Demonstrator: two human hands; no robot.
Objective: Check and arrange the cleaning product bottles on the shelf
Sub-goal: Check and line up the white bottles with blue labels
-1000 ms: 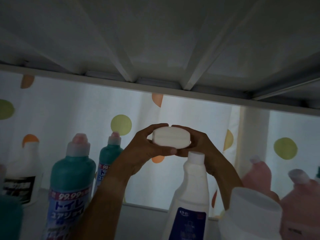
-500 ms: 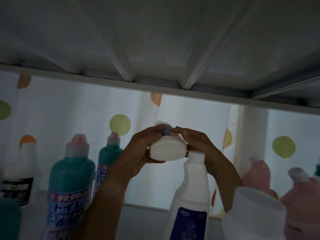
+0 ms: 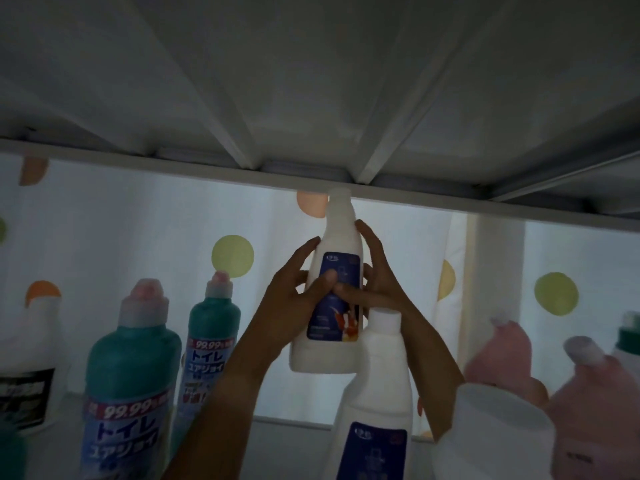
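A: Left to right. Far left of frame, a white bottle with a dark label (image 3: 26,389), cut by the frame edge. Then two teal bottles: the big one (image 3: 130,379) lower left, a smaller one (image 3: 211,337) behind it. Both upright, pink caps. Labels blurred, only "99.99" reads.

B: Hands?

A: Centre frame. Left hand (image 3: 294,296) and right hand (image 3: 377,282) both wrapped around the held white bottle (image 3: 334,292). Fingers curl behind it on either side and the thumbs cross its blue label. A two-handed grip, neither hand free.

B: Axis?

A: Long axis near vertical, cap up, base down, label towards the camera. The cap sits right at the front rail of the upper shelf (image 3: 207,168), touching or just short, can't tell. The base hangs clear above the shelf floor.

B: So the set-down is straight down?

A: My read is down and slightly back. A second white bottle (image 3: 377,403) with the same blue label stands just below right of it and overlaps the right forearm. Neither hand is nearer; they're symmetric on the bottle.

B: Right side?

A: A white tub or cap (image 3: 498,431) close to the lens, blurred. Pink bottles (image 3: 588,407) behind it, and something green-capped cut off at the right edge.

B: Hidden stuff?

A: The landing spot. Arms and the second white bottle cover it. The scene is dim and backlit by a spotted curtain (image 3: 232,254).
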